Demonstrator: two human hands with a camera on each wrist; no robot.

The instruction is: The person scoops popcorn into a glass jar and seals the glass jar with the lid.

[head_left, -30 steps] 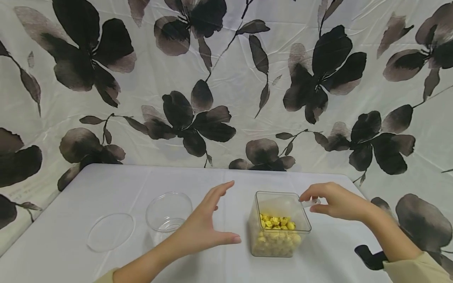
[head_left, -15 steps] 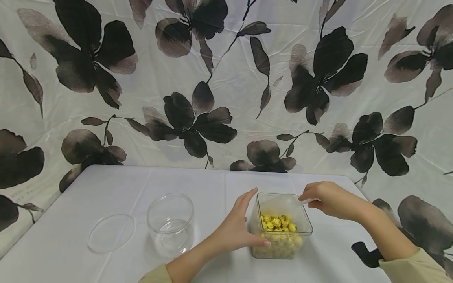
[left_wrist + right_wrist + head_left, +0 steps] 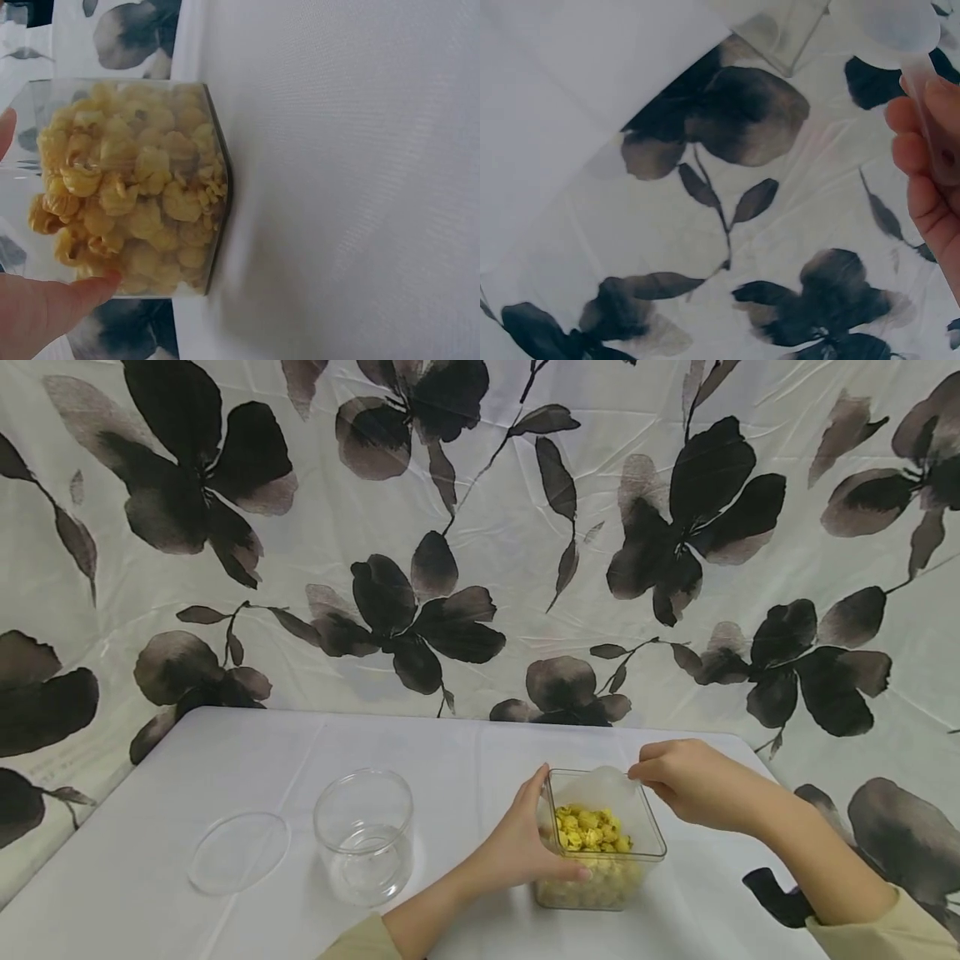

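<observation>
A clear square container (image 3: pixel 630 857) partly filled with yellow popcorn (image 3: pixel 588 828) stands upright on the table. My left hand (image 3: pixel 517 852) grips it from the left, thumb along the near wall and fingers at the far left side; in the left wrist view the thumb (image 3: pixel 67 304) presses the clear wall. Between thumb and fingers, my right hand (image 3: pixel 697 785) pinches the handle of a translucent white scoop (image 3: pixel 606 787). The scoop's bowl is at the container's back right rim, above the popcorn. In the right wrist view the scoop (image 3: pixel 889 30) shows bowl and handle.
Left of the container stands a clear round jar (image 3: pixel 363 814) with only its own base visible inside. Farther left a clear round disc (image 3: pixel 238 853), like a lid, lies flat on the white table (image 3: pixel 442 752). A floral cloth (image 3: pixel 465 510) hangs behind the table.
My left hand has moved right, away from the jar, and now grips the container. The right hand has tilted the scoop, so its bowl rises at the rim.
</observation>
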